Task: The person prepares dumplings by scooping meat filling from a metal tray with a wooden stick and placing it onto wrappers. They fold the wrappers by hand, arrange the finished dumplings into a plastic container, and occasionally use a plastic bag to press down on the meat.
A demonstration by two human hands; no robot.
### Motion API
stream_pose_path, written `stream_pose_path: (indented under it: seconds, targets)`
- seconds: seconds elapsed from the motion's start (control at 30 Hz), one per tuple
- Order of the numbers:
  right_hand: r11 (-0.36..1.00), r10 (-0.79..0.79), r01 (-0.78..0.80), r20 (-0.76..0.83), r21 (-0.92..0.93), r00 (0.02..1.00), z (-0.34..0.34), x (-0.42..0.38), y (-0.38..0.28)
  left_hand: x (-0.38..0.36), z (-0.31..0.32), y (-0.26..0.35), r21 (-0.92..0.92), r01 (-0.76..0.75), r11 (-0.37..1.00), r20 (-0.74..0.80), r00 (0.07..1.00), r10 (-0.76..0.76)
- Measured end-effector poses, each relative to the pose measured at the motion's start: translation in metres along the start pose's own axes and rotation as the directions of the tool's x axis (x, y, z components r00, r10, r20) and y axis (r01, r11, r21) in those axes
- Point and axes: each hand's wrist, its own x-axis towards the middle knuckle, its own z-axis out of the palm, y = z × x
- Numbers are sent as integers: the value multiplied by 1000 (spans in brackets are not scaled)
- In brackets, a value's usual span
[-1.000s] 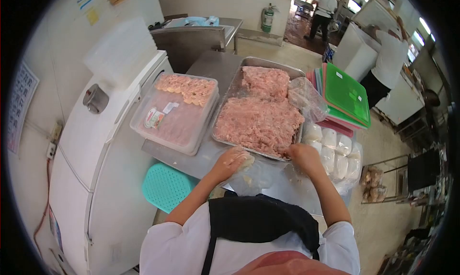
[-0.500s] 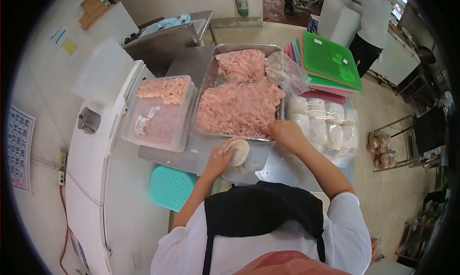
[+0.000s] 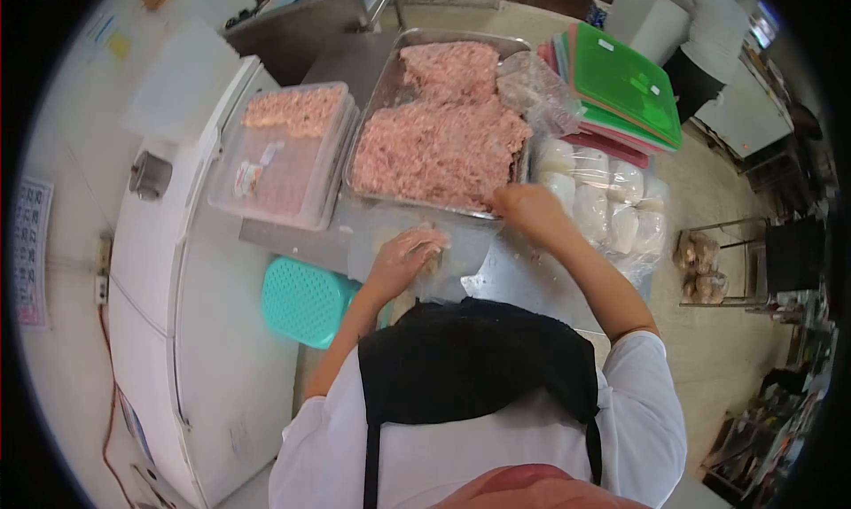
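Observation:
My left hand [image 3: 408,259] is low over the near side of the metal table, its fingers curled around a thin round dough wrapper that is mostly hidden now. Below that hand lies a translucent sheet [image 3: 472,248]. My right hand [image 3: 534,213] is at the near right corner of a large metal tray [image 3: 372,194], its fingers closed against the pink ground meat [image 3: 443,155]. Whatever those fingers grip is hidden from view. The meat is heaped in two masses, a smaller one behind a larger one.
Left of the tray is a clear plastic container [image 3: 288,159] with more meat. To the right are plastic-wrapped white rounds [image 3: 589,212] and stacked coloured lids or boards, green on top [image 3: 625,84]. A turquoise basket [image 3: 306,303] sits lower left. Another person [image 3: 714,31] stands far right.
The view has tilted, so the scene sits higher. My left hand has turned and its fingers have curled, hiding the pale wrapper face shown before. My right hand stays at the tray corner.

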Motion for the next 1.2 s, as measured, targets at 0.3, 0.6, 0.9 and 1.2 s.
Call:
stream_pose_path:
  seconds: [0.3, 0.6, 0.9, 1.2]
  targets:
    - [996, -28, 16, -144, -83, 989, -9, 30, 20, -11, 4, -7, -114, 183, 977, 14, 983, -183]
    - [1000, 2, -2, 44, 4, 999, -4, 6, 33, 0, 6, -23, -149, 52, 987, 8, 999, -52]
    - [981, 167, -175, 91, 88, 982, -3, -18, -9, 27, 10, -40, -203, -8, 979, -11, 1000, 6]
    - [836, 322, -388, 227, 389, 919, -3, -7, -16, 41, -20, -38, -299, 222, 928, -15, 971, -237]
